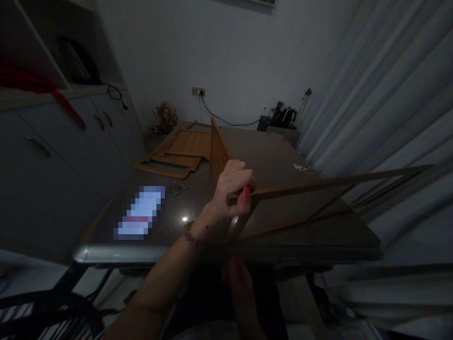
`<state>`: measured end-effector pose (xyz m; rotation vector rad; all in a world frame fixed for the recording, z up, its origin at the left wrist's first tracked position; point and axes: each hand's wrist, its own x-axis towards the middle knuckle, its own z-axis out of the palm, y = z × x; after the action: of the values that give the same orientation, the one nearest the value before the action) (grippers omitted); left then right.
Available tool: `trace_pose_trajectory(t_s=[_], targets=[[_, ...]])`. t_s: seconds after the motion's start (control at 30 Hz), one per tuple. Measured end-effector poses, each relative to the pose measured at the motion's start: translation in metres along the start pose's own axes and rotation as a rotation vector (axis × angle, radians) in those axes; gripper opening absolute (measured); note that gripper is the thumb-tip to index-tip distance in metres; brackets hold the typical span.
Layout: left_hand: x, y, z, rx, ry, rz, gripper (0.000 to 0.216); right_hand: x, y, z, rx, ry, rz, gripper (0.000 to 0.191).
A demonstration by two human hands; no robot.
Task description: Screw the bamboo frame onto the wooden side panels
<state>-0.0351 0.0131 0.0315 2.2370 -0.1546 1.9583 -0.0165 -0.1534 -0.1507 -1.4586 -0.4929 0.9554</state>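
Observation:
My left hand (pixel 234 186) is closed around the corner where two upright wooden pieces meet, its thumb with a red nail pressed on the near side. One is a solid wooden panel (pixel 220 147) running away from me. The other is an open wooden frame (pixel 300 190) stretching to the right, with the tabletop visible through it. Below the table's front edge, over my lap, my right hand (pixel 239 278) is dim, and its fingers do not show clearly. Several small metal screws (pixel 179 189) lie left of my left hand.
Flat wooden panels (pixel 189 144) lie on the far left of the brown table (pixel 264 146). A blurred-out phone-like screen (pixel 141 212) glows at the left. Small pale pieces (pixel 300 167) lie at the right. Behind stand a black kettle (pixel 288 115) and a wall; a curtain (pixel 399 94) hangs right.

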Motion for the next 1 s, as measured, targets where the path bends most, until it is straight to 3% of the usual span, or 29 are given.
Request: trace_pose_trajectory(t_s=[0.13, 0.27, 0.37, 0.43, 0.5, 0.77, 0.87, 1.0], targets=[[0.000, 0.000, 0.000, -0.025, -0.014, -0.011, 0.038, -0.001, 0.009, 0.002, 0.055, 0.028, 0.031, 0.062], [0.000, -0.001, 0.000, -0.025, 0.002, -0.005, 0.038, 0.000, 0.016, 0.003, 0.152, 0.059, -0.030, 0.055], [0.000, -0.001, 0.000, -0.024, -0.010, -0.005, 0.038, 0.000, 0.014, 0.001, 0.127, 0.083, -0.150, 0.047], [0.000, -0.001, 0.000, -0.020, -0.010, -0.004, 0.038, 0.000, 0.010, -0.002, 0.027, 0.099, -0.242, 0.036], [0.000, -0.001, 0.001, -0.015, -0.006, -0.005, 0.039, 0.002, 0.008, -0.005, -0.085, 0.093, -0.322, 0.037], [0.002, 0.000, 0.000, 0.002, -0.014, -0.026, 0.043, 0.014, 0.007, -0.019, -0.190, -0.146, -0.567, 0.021], [0.002, 0.001, 0.000, 0.006, -0.010, -0.020, 0.042, 0.019, 0.004, -0.027, -0.324, -0.232, -0.715, 0.016], [0.002, 0.002, 0.000, 0.008, -0.009, -0.023, 0.041, 0.024, 0.003, -0.034, -0.521, -0.194, -0.972, 0.016]])
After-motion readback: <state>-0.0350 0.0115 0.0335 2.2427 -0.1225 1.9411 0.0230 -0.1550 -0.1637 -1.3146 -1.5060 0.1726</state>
